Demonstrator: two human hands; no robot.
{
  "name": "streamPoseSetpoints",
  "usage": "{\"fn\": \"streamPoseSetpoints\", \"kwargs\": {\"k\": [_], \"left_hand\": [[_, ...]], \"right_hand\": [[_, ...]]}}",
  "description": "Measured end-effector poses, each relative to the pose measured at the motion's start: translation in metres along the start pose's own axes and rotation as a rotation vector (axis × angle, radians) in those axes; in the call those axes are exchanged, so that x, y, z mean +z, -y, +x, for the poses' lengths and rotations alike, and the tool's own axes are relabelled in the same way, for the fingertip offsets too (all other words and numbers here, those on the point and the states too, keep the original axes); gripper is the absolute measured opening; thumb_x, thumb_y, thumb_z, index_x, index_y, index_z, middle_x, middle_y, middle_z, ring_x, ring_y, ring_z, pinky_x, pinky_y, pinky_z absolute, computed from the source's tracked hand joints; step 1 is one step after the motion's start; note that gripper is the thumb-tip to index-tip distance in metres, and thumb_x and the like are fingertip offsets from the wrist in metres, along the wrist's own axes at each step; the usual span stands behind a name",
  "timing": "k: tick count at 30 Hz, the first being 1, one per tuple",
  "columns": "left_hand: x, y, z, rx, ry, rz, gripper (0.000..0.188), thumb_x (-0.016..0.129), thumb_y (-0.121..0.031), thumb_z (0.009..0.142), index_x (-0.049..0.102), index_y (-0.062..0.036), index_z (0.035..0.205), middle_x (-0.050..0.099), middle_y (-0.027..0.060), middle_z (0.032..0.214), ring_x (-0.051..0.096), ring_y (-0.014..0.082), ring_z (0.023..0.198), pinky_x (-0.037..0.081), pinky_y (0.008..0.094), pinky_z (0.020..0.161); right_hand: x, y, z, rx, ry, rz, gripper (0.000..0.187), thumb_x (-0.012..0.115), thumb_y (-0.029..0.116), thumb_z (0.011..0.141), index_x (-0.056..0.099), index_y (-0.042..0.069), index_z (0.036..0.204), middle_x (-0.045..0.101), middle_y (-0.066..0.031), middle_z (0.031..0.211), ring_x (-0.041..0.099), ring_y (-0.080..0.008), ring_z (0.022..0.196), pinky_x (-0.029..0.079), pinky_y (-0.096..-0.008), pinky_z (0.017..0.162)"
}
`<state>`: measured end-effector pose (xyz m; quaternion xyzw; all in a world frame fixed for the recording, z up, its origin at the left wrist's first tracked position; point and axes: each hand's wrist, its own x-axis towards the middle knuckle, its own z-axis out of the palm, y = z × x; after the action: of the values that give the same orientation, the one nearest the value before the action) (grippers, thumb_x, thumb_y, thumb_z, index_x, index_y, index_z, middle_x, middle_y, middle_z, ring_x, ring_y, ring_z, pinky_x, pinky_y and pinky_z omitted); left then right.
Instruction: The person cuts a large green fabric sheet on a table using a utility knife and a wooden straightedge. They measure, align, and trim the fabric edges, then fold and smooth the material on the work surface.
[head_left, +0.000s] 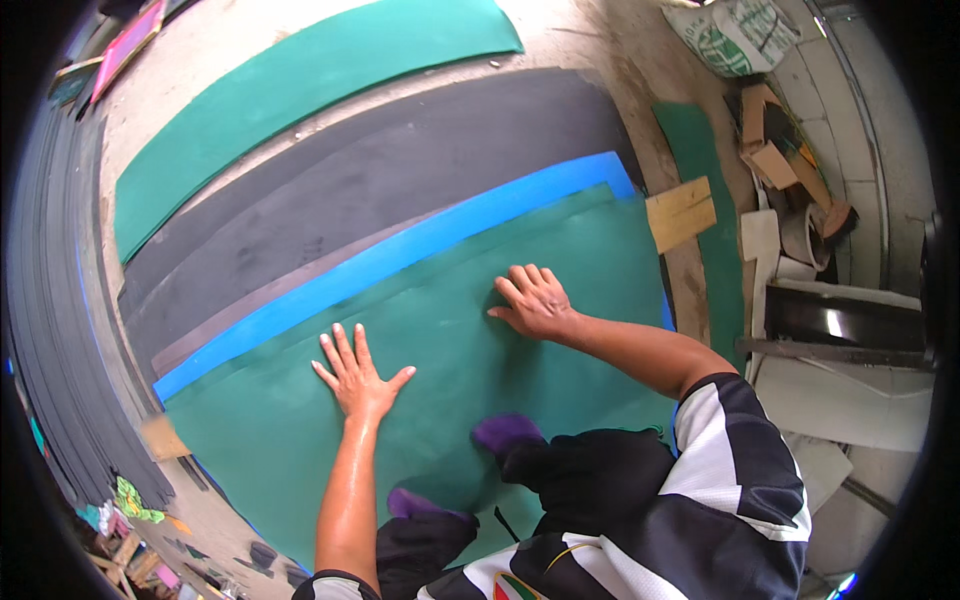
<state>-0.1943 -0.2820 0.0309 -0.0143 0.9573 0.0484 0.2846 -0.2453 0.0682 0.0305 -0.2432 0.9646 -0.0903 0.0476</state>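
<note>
A large green sheet [450, 385] lies in front of me, and I stand on it in purple socks [507, 432]. My left hand [358, 378] is spread on the green sheet, with fingers and thumb apart. To the right and a little farther off, my right hand [535, 302] is over the same sheet with its fingers slightly bent and apart, holding nothing. A shadow falls below it; I cannot tell how firmly it touches. Beyond the green sheet's far edge shows a strip of a blue sheet [400, 268] underneath.
Black sheets [400, 150] and another green sheet [330, 60] lie farther off. Flat wooden pieces [682, 215] [163, 438] sit at the sheet's sides. Long dark sheets [60, 300] are stacked left. At right are a green strip [690, 140], a sack [735, 40] and cardboard [772, 163].
</note>
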Motion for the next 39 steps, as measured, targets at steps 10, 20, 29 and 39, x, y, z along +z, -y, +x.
{"fn": "streamPoseSetpoints", "kwargs": {"k": [10, 20, 29, 39], "left_hand": [[-0.018, 0.015, 0.012, -0.004, 0.299, 0.008, 0.156, 0.088, -0.067, 0.062, -0.022, -0.016, 0.161, -0.03, 0.0209, 0.166, -0.029, 0.0428, 0.152, -0.009, 0.0712, 0.117], [-0.039, -0.026, 0.001, -0.11, 0.2, 0.195, 0.14, 0.081, -0.068, 0.073, -0.013, -0.0185, 0.164, -0.01, 0.0206, 0.171, -0.004, 0.0399, 0.158, 0.013, 0.0701, 0.12], [-0.085, -0.227, -0.071, 0.642, -0.048, -0.258, 0.069, 0.07, -0.053, 0.09, 0.06, -0.0067, 0.14, 0.062, 0.0207, 0.139, 0.058, 0.0344, 0.131, 0.047, 0.0438, 0.108], [-0.152, -0.472, -0.222, 1.011, -0.075, -0.528, 0.051, 0.071, -0.039, 0.093, 0.067, -0.0031, 0.129, 0.073, 0.0191, 0.12, 0.068, 0.0324, 0.115, 0.051, 0.0413, 0.1]], "right_hand": [[0.013, 0.014, 0.001, -0.04, 0.068, -0.085, 0.05, 0.068, 0.046, 0.091, 0.054, 0.013, 0.127, 0.055, -0.0113, 0.113, 0.056, -0.0272, 0.102, 0.05, -0.0372, 0.069], [-0.07, 0.028, 0.009, 0.162, 0.601, -0.027, 0.064, 0.073, 0.042, 0.091, 0.046, 0.012, 0.141, 0.045, -0.0172, 0.142, 0.049, -0.0346, 0.133, 0.053, -0.0526, 0.098], [-0.233, 0.023, -0.135, 0.407, 0.255, -0.012, 0.063, 0.075, 0.04, 0.09, 0.05, 0.007, 0.137, 0.05, -0.0196, 0.138, 0.051, -0.0365, 0.133, 0.053, -0.0508, 0.099], [-0.312, -0.086, -0.339, 0.84, -0.236, 0.052, 0.069, 0.075, 0.048, 0.087, 0.051, 0.009, 0.139, 0.053, -0.0211, 0.134, 0.053, -0.04, 0.129, 0.051, -0.0523, 0.101]]}}
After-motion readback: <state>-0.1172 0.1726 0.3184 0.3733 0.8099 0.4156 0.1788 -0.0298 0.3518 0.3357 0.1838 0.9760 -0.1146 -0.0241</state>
